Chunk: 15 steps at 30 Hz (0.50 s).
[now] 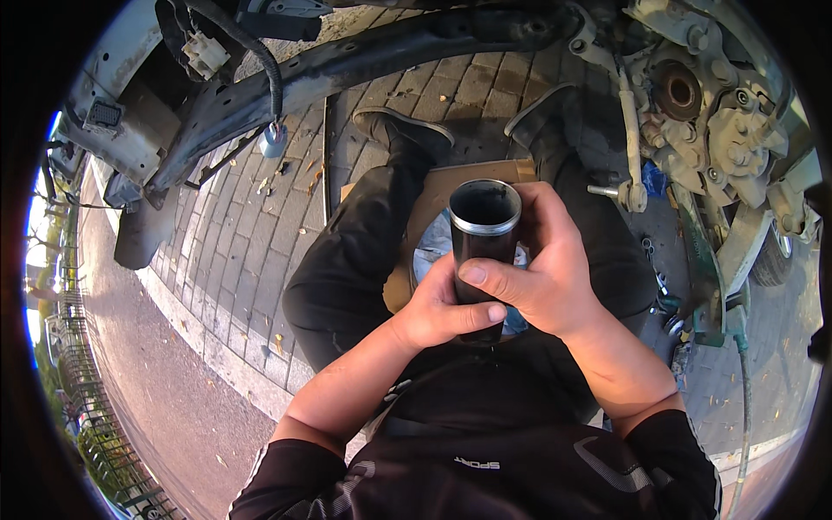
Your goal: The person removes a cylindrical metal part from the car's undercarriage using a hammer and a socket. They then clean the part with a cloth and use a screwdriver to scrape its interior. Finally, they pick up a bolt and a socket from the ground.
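In front of your body you hold a black, open-topped cylinder, its silver-rimmed mouth facing up — the inside is dark, and you cannot tell whether it holds anything. The fingers of your left hand and right hand are clamped around its sides, thumbs across the front — beyond it, crumpled whitish-blue material lies by brown cardboard.
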{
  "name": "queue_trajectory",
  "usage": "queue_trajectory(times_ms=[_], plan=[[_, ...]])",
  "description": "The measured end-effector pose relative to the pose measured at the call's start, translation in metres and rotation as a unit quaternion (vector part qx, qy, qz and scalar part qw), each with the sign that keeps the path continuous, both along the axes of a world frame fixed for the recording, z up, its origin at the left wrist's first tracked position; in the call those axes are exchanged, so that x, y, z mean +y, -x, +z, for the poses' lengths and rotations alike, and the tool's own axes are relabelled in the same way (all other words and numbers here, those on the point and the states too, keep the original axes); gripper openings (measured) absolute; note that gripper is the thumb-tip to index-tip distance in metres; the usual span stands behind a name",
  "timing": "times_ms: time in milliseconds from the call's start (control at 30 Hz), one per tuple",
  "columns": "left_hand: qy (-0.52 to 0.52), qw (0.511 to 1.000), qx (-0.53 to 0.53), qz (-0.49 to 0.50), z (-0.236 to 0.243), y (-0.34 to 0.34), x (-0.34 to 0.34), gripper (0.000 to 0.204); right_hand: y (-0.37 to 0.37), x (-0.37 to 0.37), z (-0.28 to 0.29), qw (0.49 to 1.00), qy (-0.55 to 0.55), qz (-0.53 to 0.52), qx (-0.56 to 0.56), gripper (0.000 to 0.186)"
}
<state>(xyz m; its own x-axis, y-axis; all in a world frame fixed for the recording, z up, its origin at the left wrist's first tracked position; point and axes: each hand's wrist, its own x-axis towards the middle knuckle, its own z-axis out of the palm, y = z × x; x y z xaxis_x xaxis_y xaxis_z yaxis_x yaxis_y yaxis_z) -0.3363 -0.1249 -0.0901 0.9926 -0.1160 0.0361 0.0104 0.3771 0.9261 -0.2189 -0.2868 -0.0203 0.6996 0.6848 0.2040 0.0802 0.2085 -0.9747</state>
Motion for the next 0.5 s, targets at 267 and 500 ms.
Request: queue_trajectory(times_ms=[267, 500], plan=[[0.043, 0.999, -0.022, 0.004, 0.005, 0.004, 0.004, 0.08, 0.011, 0.005, -0.003, 0.999, 0.011, 0.019, -0.033, 0.08], [0.002, 0.998, -0.061, 0.034, -0.003, -0.003, 0.002, 0.073, 0.011, 0.002, -0.003, 0.998, 0.039, 0.05, -0.026, 0.073]])
